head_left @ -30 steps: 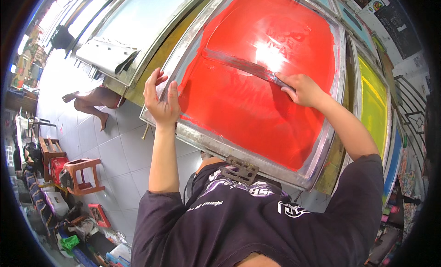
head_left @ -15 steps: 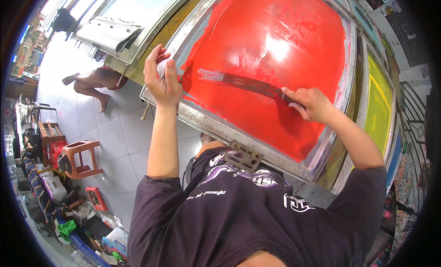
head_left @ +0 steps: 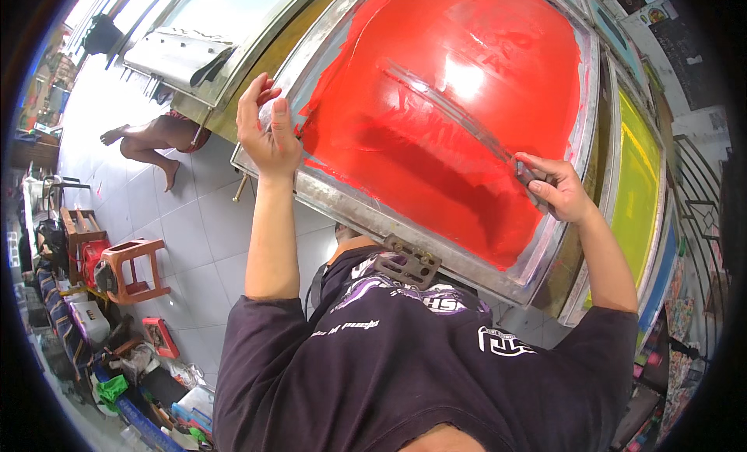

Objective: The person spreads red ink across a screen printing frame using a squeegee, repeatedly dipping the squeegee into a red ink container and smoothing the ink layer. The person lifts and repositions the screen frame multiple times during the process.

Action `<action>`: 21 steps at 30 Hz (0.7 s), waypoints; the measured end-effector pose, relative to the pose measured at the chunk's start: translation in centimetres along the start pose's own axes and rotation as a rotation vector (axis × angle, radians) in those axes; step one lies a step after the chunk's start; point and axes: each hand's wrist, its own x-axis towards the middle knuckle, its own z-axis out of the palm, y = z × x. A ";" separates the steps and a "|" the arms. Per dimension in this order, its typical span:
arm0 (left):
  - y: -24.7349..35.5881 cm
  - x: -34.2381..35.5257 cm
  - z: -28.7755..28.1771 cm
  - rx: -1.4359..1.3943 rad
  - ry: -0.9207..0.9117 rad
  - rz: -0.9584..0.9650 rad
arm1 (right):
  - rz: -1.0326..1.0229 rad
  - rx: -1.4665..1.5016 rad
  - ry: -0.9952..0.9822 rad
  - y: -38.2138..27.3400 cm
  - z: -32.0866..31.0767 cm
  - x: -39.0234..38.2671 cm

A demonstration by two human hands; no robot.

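Observation:
My right hand [head_left: 562, 191] grips the handle end of a long, narrow spatula [head_left: 451, 110] smeared with red ink. Its blade slants up and to the left above a thick red ink layer [head_left: 405, 156], and a dark shadow falls below it. The ink covers most of a screen in a metal frame [head_left: 373, 212]. Near the frame's left corner is my left hand [head_left: 270, 133], its fingers half bent and the thumb apart. A pale patch shows between its thumb and fingers; I cannot tell whether that is the frame's edge or something else.
A yellow screen [head_left: 634, 191] stands to the right. Another frame with a metal bar [head_left: 175, 59] lies at the upper left. Beyond it, a person's bare legs [head_left: 159, 137] show on the tiled floor. A brown stool [head_left: 140, 273] stands left, near piled goods.
The spatula has lifted off the ink and tilted up, its far end moving away and to the right. My right hand has shifted right and down. The left hand keeps nearly the same pose.

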 end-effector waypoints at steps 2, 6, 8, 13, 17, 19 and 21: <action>-0.1 0.0 0.0 0.003 -0.001 -0.011 | -0.015 0.083 0.048 0.3 -0.3 -0.1; 0.0 -0.1 -0.1 0.038 -0.039 -0.022 | -0.042 0.178 0.167 -0.4 -1.2 -0.4; 0.0 -0.1 -0.3 0.021 -0.017 -0.044 | -0.001 0.235 0.231 -0.9 -2.0 -0.5; -0.3 -0.2 -0.2 0.005 -0.027 -0.030 | -0.026 0.344 0.434 -0.7 -4.0 -0.5; -0.3 -0.1 -0.1 -0.010 -0.045 -0.043 | -0.033 0.442 0.484 0.1 -6.4 -0.5; -0.3 -0.2 -0.1 -0.024 -0.047 -0.056 | -0.071 0.466 0.474 0.6 -6.9 -0.5; -0.4 -0.2 -0.1 -0.052 -0.042 -0.063 | -0.094 0.569 0.390 0.6 -6.8 -0.8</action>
